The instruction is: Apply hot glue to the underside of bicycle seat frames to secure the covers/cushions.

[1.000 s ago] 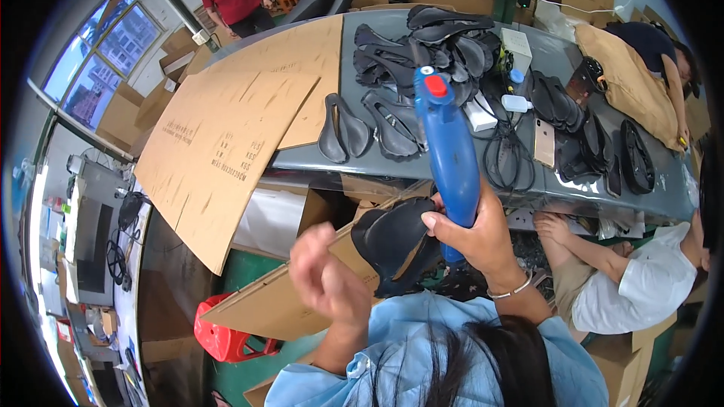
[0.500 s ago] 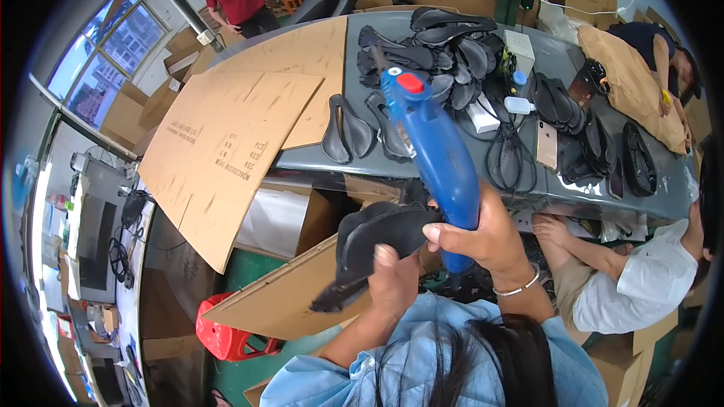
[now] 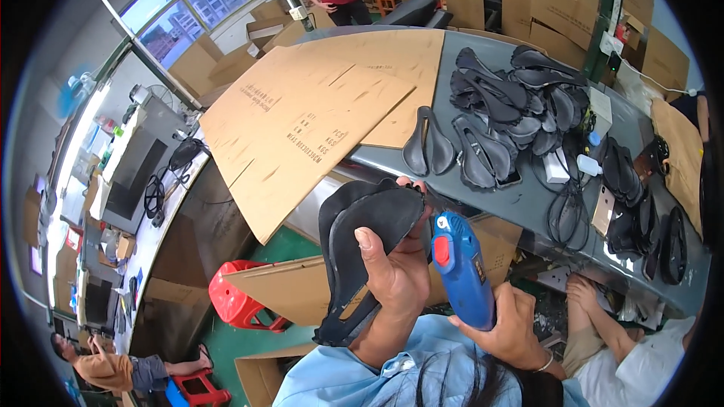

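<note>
My left hand [image 3: 401, 277] grips a black bicycle saddle [image 3: 348, 237], thumb on its face and fingertips around its far edge. The saddle is tilted up in front of my chest. My right hand [image 3: 510, 325] is closed round the lower end of a blue handheld power tool [image 3: 466, 279] with a red button. The tool stands just right of the saddle, apart from it; its working tip cannot be made out. Beyond my hands, on the grey table [image 3: 400, 163], lie two separate saddles, one [image 3: 427, 143] beside the cardboard, and a heap of black saddles [image 3: 520, 98].
Flat cardboard sheets [image 3: 302, 105] cover the table's left side and overhang its edge. A phone [image 3: 603, 209], cables [image 3: 569, 215] and more saddles lie at right. Below are a red stool [image 3: 237, 298] and an open carton [image 3: 260, 377]. A person in white [image 3: 648, 358] sits close on the right.
My right hand has lowered the blue tool toward me, away from the saddle. The left hand has raised and turned the saddle more upright. The view has swung left.
</note>
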Demonstrator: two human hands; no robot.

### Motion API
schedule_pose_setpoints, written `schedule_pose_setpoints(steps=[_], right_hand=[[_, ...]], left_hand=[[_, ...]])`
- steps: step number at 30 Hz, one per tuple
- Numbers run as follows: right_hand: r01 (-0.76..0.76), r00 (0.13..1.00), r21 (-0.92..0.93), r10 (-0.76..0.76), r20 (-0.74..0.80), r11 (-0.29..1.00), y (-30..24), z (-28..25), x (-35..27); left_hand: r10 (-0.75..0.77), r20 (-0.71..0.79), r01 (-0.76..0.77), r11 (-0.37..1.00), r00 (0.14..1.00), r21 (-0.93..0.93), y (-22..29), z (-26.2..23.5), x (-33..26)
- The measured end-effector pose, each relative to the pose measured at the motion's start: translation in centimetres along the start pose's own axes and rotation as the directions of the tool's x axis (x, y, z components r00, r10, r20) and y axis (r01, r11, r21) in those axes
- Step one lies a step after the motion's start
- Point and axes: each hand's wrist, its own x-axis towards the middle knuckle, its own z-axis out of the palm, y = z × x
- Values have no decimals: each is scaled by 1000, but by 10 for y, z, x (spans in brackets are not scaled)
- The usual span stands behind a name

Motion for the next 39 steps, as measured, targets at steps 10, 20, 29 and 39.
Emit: schedule_pose_setpoints(steps=[10,20,29,39], right_hand=[[-29,995,-36,32,92,999,3,2,-1],[43,997,-52,-39,73,998,8,-4,2],[49,996,-38,-46,80,998,9,-7,-5],[-12,991,64,3,135,998,11,-9,-11]], left_hand=[[57,80,-59,998,995,24,-6,-9,5],[-18,142,-10,982,990,188,20,-19,14],[-86,156,22,926,984,377,37,-16,18],[-116,218,23,922,969,387,38,-16,20]])
